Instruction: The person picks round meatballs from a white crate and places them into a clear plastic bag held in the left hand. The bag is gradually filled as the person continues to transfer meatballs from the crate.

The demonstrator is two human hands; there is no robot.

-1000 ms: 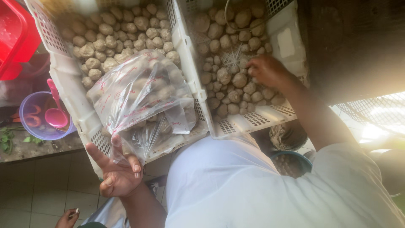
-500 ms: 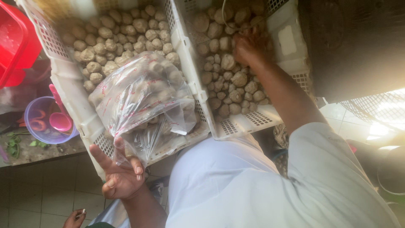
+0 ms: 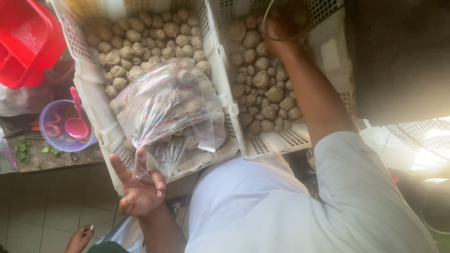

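left hand [image 3: 138, 192] pinches plastic bag [image 3: 171, 110] (w/ meatballs); right hand [image 3: 281, 33] in crate [image 3: 328, 51].

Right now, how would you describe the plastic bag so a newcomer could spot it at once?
Find the two white lattice crates side by side, both full of pale brown balls. The clear plastic bag lies on the left crate, its mouth pinched in the left hand at the near edge. It alone is see-through with red print, stuffed with the same balls, while the rest lie loose.

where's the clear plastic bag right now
In the head view the clear plastic bag lies left of centre on the left white crate, its neck pinched by the left hand.
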